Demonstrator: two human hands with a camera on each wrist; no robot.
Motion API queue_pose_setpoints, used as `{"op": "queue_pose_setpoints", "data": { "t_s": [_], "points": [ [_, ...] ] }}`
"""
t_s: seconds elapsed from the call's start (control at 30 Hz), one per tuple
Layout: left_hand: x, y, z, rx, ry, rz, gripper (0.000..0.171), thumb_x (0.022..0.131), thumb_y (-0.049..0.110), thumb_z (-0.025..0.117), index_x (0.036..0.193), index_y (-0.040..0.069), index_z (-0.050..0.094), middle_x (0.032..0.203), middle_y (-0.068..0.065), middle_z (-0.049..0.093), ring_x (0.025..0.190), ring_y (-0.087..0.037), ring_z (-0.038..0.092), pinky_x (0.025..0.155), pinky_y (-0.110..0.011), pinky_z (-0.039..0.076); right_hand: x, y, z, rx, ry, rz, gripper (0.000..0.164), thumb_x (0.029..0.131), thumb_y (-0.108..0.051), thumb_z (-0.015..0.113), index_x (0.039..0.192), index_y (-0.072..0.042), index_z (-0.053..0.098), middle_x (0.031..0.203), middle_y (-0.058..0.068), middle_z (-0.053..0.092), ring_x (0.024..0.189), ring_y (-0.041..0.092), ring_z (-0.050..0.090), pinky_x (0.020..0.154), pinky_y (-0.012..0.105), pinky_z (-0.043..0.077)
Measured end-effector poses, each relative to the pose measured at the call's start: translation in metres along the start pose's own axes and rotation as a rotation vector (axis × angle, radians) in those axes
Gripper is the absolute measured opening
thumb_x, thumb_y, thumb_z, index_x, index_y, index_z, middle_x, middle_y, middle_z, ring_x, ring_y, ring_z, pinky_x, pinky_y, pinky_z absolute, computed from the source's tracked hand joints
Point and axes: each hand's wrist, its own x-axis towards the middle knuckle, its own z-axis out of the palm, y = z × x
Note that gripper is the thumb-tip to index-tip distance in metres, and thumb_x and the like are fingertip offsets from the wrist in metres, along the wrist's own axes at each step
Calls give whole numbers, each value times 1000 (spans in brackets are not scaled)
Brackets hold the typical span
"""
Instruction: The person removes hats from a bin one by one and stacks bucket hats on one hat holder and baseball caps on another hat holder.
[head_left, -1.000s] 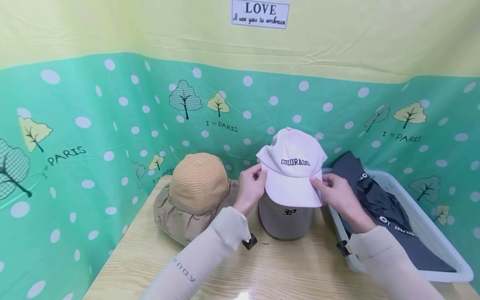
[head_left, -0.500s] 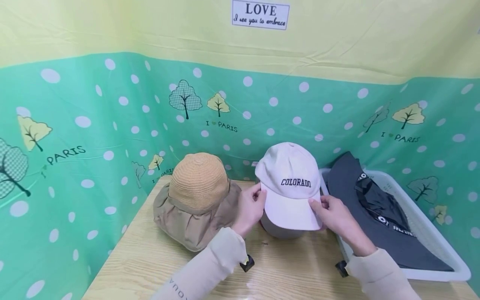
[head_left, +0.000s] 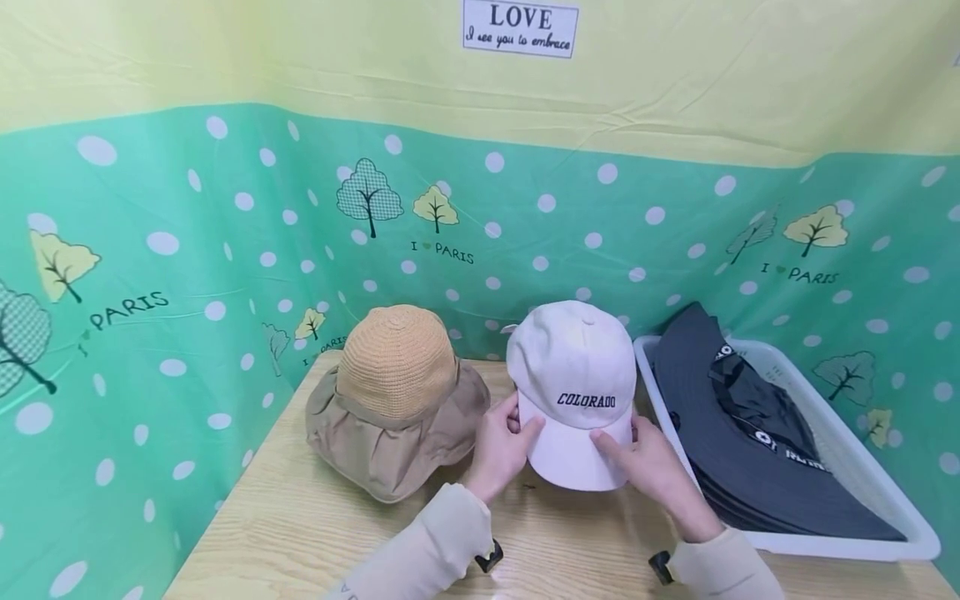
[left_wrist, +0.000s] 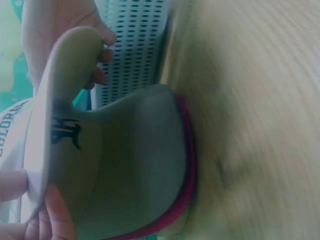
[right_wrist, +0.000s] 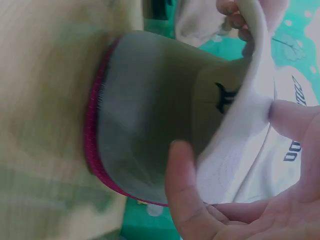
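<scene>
A white baseball cap lettered COLORADO is held at both sides of its brim. My left hand pinches the brim's left edge, thumb on top and fingers beneath. On the opposite edge my right hand grips the brim the same way. Below the white cap sits a grey cap with a dark emblem, seen in both wrist views and covered in the head view. A magenta brim edge shows under the grey one. The white crown overlaps the stack in the head view.
Left of the caps, a straw-coloured knit hat rests on a brown wide-brimmed hat. To the right, a white plastic basket holds several dark brimmed hats. A patterned curtain hangs behind the wooden table.
Both hands have lowered the white cap over the grey cap, bringing it nearer the front. The grey cap's brim and emblem, visible before in the head view, are covered.
</scene>
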Motion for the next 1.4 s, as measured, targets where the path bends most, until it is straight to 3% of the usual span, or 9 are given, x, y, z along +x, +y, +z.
{"op": "queue_pose_setpoints", "data": {
  "t_s": [0.13, 0.3, 0.47, 0.73, 1.17, 1.4],
  "points": [
    [-3, -8, 4, 38, 22, -2, 21, 80, 8, 74, 100, 7, 67, 71, 1, 57, 63, -7, 52, 55, -21, 47, 3, 6, 7, -6, 37, -74, 76, 88, -49, 63, 134, 8, 41, 125, 32, 53, 112, 43, 54, 89, 51, 47],
    [-6, -16, 9, 95, 43, -39, 29, 80, 13, 76, 106, 4, 66, 75, -2, 61, 66, -9, 54, 59, -22, 47, 8, 13, 15, 10, 61, -101, 73, 89, -42, 66, 135, 8, 39, 127, 31, 51, 117, 44, 51, 96, 55, 42],
    [-8, -25, 13, 164, 54, -81, 31, 80, 15, 77, 106, 2, 65, 80, -4, 62, 69, -11, 55, 62, -22, 48, 13, 20, 25, 31, 64, -74, 78, 89, -36, 67, 138, 12, 30, 129, 35, 46, 120, 47, 47, 100, 56, 38],
    [-8, -37, 19, 222, 49, -91, 23, 81, 18, 77, 96, 6, 65, 79, 1, 62, 68, -9, 56, 63, -22, 48, 13, 24, 31, 3, 58, -20, 85, 90, -35, 65, 143, 12, 17, 138, 37, 29, 127, 51, 33, 105, 59, 28],
    [-8, -36, 19, 198, 32, -127, 28, 81, 18, 77, 101, 3, 64, 83, -1, 63, 70, -8, 57, 64, -22, 50, 11, 25, 33, -29, 54, 32, 91, 90, -46, 61, 146, 8, 15, 140, 35, 26, 127, 50, 34, 103, 61, 29],
    [-9, -36, 11, 207, 39, -117, 25, 79, 15, 77, 97, 4, 63, 84, -2, 63, 70, -11, 60, 65, -22, 50, 7, 24, 34, -13, 66, 46, 85, 92, -44, 58, 147, 6, 16, 140, 32, 26, 122, 47, 43, 98, 56, 39]
  ]
}}
